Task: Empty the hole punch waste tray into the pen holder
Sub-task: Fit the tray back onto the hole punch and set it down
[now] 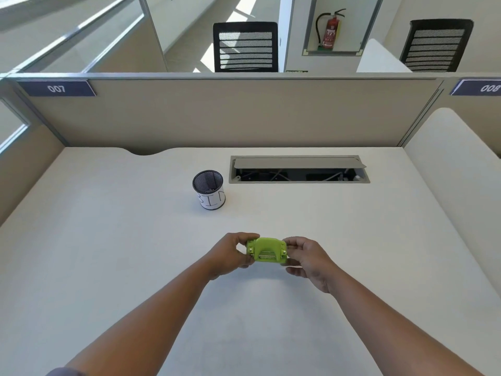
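Observation:
A small lime-green hole punch [267, 250] is held just above the white desk, near its middle. My left hand [231, 253] grips its left end with fingers curled over the top. My right hand [306, 257] pinches its right end. The punch's metal underside parts face me; its waste tray is not clearly visible. A black mesh pen holder [208, 189] with a white paper label stands upright farther back and to the left, well apart from both hands.
An open cable hatch [298, 169] is set into the desk at the back right of the pen holder. Beige partition walls [230, 112] enclose the desk at the back and sides. Office chairs stand beyond the partition.

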`<state>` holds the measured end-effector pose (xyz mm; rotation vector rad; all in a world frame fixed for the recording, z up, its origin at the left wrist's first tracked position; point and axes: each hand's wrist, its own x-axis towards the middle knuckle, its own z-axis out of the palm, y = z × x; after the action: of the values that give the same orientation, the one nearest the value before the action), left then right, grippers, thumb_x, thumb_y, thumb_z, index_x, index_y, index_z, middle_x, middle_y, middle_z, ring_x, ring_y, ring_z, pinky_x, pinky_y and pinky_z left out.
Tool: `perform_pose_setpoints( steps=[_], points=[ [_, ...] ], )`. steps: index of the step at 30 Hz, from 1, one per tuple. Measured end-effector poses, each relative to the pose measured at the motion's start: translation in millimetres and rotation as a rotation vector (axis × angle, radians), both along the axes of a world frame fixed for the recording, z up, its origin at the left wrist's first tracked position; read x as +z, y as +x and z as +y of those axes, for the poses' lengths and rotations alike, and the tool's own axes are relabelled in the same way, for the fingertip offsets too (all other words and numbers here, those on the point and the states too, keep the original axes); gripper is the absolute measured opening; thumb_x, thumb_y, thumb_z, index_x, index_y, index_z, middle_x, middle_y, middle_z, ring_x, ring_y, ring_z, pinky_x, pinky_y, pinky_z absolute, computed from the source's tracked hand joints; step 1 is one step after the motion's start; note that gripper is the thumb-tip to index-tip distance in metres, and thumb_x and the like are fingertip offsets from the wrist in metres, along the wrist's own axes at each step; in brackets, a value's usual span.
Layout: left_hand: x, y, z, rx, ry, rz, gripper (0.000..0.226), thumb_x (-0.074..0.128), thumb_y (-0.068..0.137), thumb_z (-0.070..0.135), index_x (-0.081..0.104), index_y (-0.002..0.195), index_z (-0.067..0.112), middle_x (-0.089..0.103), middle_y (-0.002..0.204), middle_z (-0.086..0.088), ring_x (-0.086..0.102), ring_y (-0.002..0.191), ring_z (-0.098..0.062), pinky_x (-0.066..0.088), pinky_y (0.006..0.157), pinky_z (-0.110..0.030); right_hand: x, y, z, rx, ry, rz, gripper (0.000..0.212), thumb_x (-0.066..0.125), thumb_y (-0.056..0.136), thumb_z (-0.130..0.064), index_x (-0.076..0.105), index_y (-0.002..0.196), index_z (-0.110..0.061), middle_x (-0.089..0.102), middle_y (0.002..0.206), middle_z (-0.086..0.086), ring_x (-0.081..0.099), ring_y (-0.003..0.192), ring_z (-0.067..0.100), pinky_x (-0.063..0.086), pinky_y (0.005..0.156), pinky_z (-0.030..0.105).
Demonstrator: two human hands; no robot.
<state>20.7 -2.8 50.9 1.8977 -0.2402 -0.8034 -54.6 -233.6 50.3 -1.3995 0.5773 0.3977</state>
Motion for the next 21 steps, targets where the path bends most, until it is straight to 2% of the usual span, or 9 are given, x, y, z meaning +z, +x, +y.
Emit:
perform_pose_setpoints(
  steps=[2,4,9,12,14,17,19,21],
  points=[
    [-2,1,3,0.017,-0.006,0.01,0.059,0.071,0.081,-0.007,0.067,0.127,0.03,0.064,0.117,-0.004,0.073,0.077,-0.015,0.061,0.077,-0.026,-1,-1,-3,0.048,0.084,-0.006,0.037,0.058,0.091,0.01,0.07,0.117,-0.013,0.077,0.105,0.0,0.073,0.083,0.021,0.059,0.077,0.033],
    [-3,1,4,0.039,-0.019,0.02,0.058,0.073,0.081,-0.008,0.066,0.127,0.028,0.063,0.112,-0.005,0.072,0.078,-0.017,0.062,0.078,-0.028,-2,-2,-4,0.075,0.1,-0.034,0.046,0.063,0.086,0.016,0.069,0.122,-0.013,0.074,0.113,0.003,0.071,0.088,0.022,0.06,0.08,0.033],
    [-6,3,5,0.092,-0.046,0.038,0.053,0.077,0.079,-0.007,0.068,0.117,0.028,0.067,0.101,-0.007,0.073,0.072,-0.02,0.062,0.075,-0.031,-3,0,-2,0.079,-0.029,-0.107,0.047,0.072,0.08,0.017,0.07,0.116,-0.013,0.067,0.108,0.009,0.068,0.082,0.02,0.061,0.076,0.029],
    [-7,2,5,0.13,-0.032,0.02,0.054,0.08,0.075,-0.007,0.069,0.114,0.03,0.069,0.096,0.0,0.072,0.073,-0.019,0.061,0.086,-0.04,-3,1,-2,0.091,-0.065,-0.128,0.046,0.073,0.078,0.017,0.07,0.113,-0.014,0.067,0.106,0.006,0.067,0.078,0.017,0.059,0.071,0.025],
    [-8,1,3,0.141,-0.018,-0.019,0.057,0.082,0.073,-0.005,0.07,0.113,0.033,0.07,0.094,0.006,0.07,0.074,-0.01,0.057,0.087,-0.038,-5,1,-3,0.092,-0.09,-0.13,0.047,0.073,0.078,0.017,0.07,0.112,-0.015,0.067,0.105,0.006,0.066,0.08,0.018,0.058,0.07,0.025],
    [-5,2,0,0.105,-0.01,-0.047,0.058,0.083,0.075,-0.002,0.068,0.119,0.034,0.071,0.101,0.009,0.067,0.071,-0.003,0.054,0.084,-0.028,-8,0,-5,0.078,-0.087,-0.119,0.048,0.072,0.078,0.018,0.07,0.113,-0.014,0.065,0.105,0.008,0.066,0.082,0.02,0.058,0.071,0.026],
    [-2,5,1,0.054,-0.005,-0.004,0.061,0.077,0.079,-0.004,0.065,0.129,0.028,0.069,0.114,0.006,0.068,0.077,-0.008,0.055,0.087,-0.029,-11,-1,-6,0.059,-0.072,-0.11,0.048,0.072,0.078,0.018,0.069,0.115,-0.012,0.065,0.106,0.01,0.065,0.084,0.021,0.058,0.072,0.027],
    [1,9,2,0.042,-0.056,0.119,0.063,0.069,0.082,-0.01,0.06,0.136,0.021,0.064,0.126,0.0,0.072,0.086,-0.018,0.059,0.089,-0.033,-12,-1,-7,0.049,-0.068,-0.104,0.049,0.072,0.078,0.019,0.069,0.115,-0.012,0.065,0.105,0.011,0.066,0.084,0.022,0.058,0.073,0.029]
  ],
)
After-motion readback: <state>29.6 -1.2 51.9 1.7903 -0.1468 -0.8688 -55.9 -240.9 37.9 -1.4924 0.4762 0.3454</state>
